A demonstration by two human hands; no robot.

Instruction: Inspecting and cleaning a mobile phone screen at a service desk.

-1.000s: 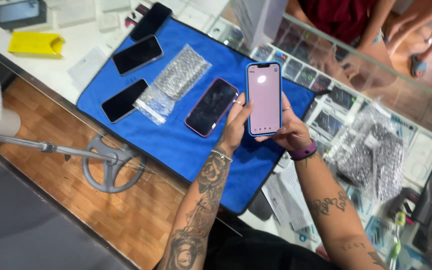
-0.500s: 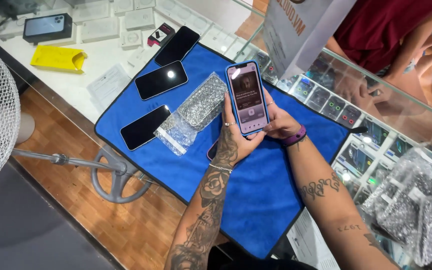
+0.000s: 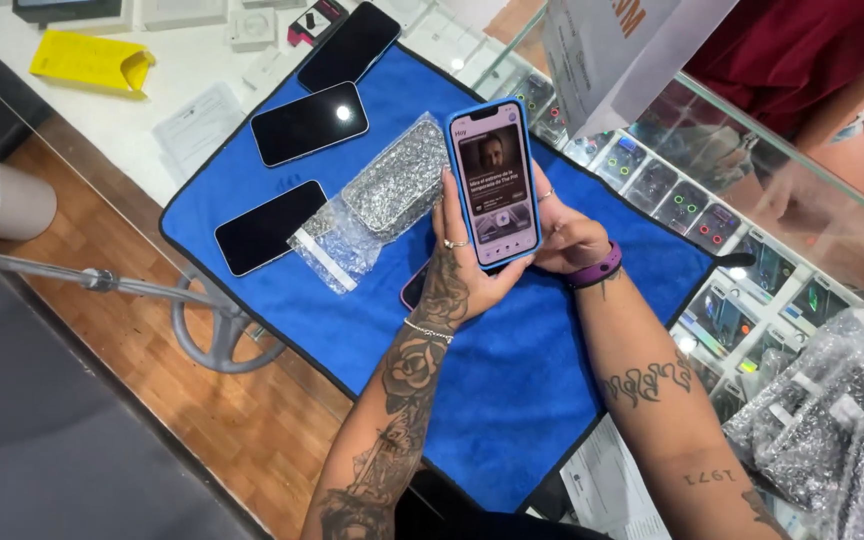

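Holding a lit phone in a blue case [image 3: 493,184] upright above a blue cloth mat [image 3: 512,390], 2 tattooed hands share the grip. The left hand [image 3: 457,265] wraps the phone's lower left edge, fingers closed around it, with rings and a thin bracelet showing. The right hand [image 3: 564,235] closes on the phone's right edge from behind, a purple band on its wrist. The screen faces the camera and shows a picture with text under it.

Just left of the left hand lies a silvery bubble-wrap pouch [image 3: 395,187], with a clear plastic sleeve [image 3: 334,248] touching its lower end. Further left on the mat lie 2 dark phones [image 3: 270,227] face up, one above the other; a 3rd dark phone [image 3: 349,45] lies beyond them at the mat's far edge. Under the left hand, part of another phone [image 3: 415,286] peeks out. To the right of the right hand, the glass table [image 3: 752,290] shows small items in rows beneath it.
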